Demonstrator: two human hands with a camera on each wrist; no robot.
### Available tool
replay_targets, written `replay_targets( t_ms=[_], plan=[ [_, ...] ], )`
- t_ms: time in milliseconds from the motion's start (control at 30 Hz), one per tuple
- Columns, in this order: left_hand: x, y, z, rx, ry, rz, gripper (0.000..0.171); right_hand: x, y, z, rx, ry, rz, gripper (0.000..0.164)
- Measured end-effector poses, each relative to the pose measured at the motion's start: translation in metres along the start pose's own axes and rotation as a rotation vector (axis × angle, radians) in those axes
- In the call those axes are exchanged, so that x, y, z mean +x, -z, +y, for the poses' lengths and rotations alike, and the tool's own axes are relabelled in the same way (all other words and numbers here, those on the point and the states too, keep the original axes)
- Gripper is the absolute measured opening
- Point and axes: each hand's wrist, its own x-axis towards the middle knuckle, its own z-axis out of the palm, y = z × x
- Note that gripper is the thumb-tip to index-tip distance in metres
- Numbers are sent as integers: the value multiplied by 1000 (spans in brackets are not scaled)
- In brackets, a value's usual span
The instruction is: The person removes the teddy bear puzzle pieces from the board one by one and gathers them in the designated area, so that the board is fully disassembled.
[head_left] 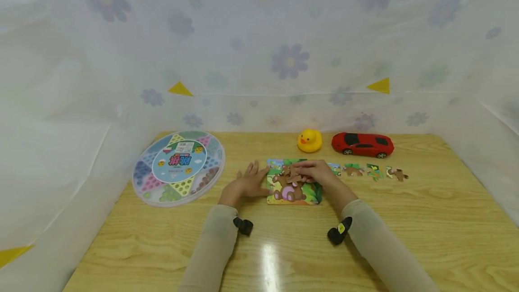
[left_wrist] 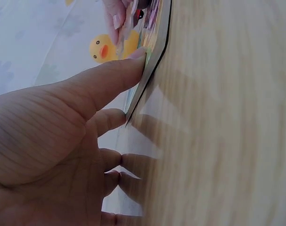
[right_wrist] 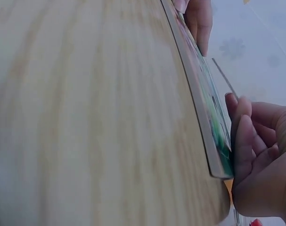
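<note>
A jigsaw puzzle board [head_left: 289, 195] with a brown bear picture lies flat on the wooden table. My left hand [head_left: 252, 181] is at its left edge, fingers spread; in the left wrist view the thumb [left_wrist: 117, 75] presses on the board's rim. Over the board's upper part, my right hand [head_left: 318, 172] pinches a brown puzzle piece [head_left: 293, 175] between thumb and fingers. The right wrist view shows that piece [right_wrist: 225, 77] edge-on, tilted above the board's surface [right_wrist: 213, 113].
Loose puzzle pieces lie in a row to the right, among them a brown one [head_left: 397, 174] and a green one [head_left: 375, 172]. Behind stand a yellow rubber duck [head_left: 310, 141] and a red toy car [head_left: 362, 145]. A round board-game case [head_left: 178, 169] lies at the left.
</note>
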Motion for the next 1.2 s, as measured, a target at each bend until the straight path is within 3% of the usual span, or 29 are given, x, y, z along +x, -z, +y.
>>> replay_targets(
  t_ms=[267, 433, 733, 1100, 1200],
  plan=[
    [1, 0, 0, 5, -3, -4, 84, -3, 19, 2, 112, -1, -25, 38],
    [0, 1, 0, -2, -4, -6, 84, -11, 43, 5, 164, -1, -18, 31],
    [-2, 1, 1, 5, -6, -9, 84, -34, 104, 13, 101, 44, -8, 33],
    [-1, 1, 1, 10, -1, -18, 83, -72, 170, 20, -38, 46, 102, 25],
    [-2, 2, 1, 7, -3, -16, 83, -81, 185, 23, 8, 43, 118, 19]
  ],
)
